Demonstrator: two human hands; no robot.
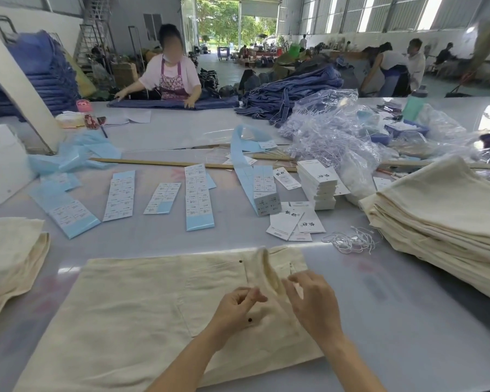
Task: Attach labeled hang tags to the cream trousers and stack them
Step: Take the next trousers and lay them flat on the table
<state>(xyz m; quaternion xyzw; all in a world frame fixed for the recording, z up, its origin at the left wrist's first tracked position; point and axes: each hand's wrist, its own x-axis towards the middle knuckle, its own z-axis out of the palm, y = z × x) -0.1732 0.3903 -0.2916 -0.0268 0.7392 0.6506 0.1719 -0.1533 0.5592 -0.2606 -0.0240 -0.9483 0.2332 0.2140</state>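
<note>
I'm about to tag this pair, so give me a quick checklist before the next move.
1. Trousers flat, waistband reachable: ok.
2. Left hand and right hand at the waistband: ok.
3. String in the fingers: cannot tell.
4. Loose tags within reach: ok.
5. Strings beside the tags: ok.
6. Tag already on this pair: cannot tell.

Single head-worn view, looking forward and down, close over table (pixel 379 321)
</note>
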